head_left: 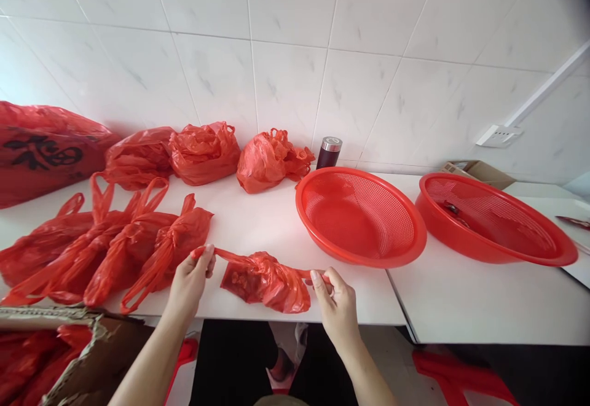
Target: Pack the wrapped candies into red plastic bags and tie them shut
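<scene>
From my head: low in the middle, my left hand (pixel 197 271) and right hand (pixel 335 300) each pinch one end of the red plastic bag (pixel 271 283). I think I should pull both sides gently and evenly, so nothing rips.

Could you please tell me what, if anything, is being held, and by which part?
A red plastic bag, by its two stretched-out ends: one in the left grip, the other in the right grip.
</scene>
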Demonstrator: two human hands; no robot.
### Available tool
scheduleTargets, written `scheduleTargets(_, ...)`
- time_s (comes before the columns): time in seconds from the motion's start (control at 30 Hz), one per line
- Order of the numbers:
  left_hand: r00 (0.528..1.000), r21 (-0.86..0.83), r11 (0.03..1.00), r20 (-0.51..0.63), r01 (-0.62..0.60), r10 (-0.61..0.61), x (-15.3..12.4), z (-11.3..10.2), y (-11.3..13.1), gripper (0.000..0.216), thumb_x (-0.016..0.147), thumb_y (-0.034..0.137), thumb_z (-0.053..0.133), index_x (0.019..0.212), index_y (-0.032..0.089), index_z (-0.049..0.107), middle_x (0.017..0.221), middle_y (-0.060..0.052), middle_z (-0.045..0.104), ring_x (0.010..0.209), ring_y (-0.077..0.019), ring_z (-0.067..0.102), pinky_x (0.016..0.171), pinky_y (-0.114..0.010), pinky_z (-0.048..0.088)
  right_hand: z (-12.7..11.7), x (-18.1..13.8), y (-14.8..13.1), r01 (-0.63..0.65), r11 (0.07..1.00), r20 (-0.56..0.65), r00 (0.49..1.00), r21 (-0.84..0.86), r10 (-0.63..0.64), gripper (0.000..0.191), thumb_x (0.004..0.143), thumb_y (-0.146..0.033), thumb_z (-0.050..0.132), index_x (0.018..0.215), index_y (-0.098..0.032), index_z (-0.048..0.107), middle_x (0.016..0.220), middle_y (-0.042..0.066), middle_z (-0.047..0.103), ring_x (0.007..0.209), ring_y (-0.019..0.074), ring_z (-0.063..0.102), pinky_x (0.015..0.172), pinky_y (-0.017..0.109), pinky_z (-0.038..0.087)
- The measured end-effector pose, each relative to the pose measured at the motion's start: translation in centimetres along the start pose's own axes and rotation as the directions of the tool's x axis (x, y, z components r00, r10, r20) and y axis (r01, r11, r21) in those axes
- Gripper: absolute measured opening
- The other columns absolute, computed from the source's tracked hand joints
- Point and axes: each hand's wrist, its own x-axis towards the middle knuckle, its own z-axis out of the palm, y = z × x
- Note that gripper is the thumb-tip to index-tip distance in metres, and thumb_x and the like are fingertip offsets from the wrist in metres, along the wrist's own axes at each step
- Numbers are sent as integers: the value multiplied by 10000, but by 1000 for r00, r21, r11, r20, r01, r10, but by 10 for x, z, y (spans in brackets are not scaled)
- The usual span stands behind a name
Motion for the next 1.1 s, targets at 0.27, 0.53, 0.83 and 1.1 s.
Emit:
scheduleTargets(0.27, 879, -649, 744, 437, 161, 192, -16, 16, 55, 465, 922, 565, 408, 1062, 193, 648, 1255, -121, 621, 1100, -278, 611, 1002, -457, 431, 4, 37, -46, 149, 977, 132, 977, 155, -170, 177, 940, -328, 505, 813, -207, 525, 750, 11, 635, 673, 129, 586, 641, 227, 459)
scheduleTargets(0.53, 806, -81, 911, 440, -404, 396, -26, 50, 34, 232, 858, 274, 586, 1087, 247, 615, 1071, -40, 691, 990, -205, 638, 890, -323, 476, 25, 37, -42, -27, 931, 5, 1000, 365, 28, 223, 948, -402, 489, 819, -221, 502, 836, 28, 653, 696, 143, 597, 695, 284, 517)
scheduleTargets(0.83, 873, 90, 900, 299, -427, 385, -27, 33, 19, 247, 785, 131, 538, 971, 230, 667, 933, -28, 708, 842, -189, 648, 772, -295, 479, 24, 41, -43, -32, 936, 97, 995, 350, -2, 179, 953, -405, 484, 962, -226, 493, 1037, 62, 663, 913, 173, 637, 804, 307, 511)
scheduleTargets(1.1, 898, 56, 912, 211, -405, 386, -34, 15, 43, 445, 783, 330, 672, 1222, 273, 627, 1139, -64, 694, 974, -238, 661, 873, -346, 504, 46, 35, -35, -87, 960, 200, 979, 268, 33, 344, 972, -483, 364, 837, -216, 534, 737, 10, 604, 661, 149, 564, 635, 263, 469)
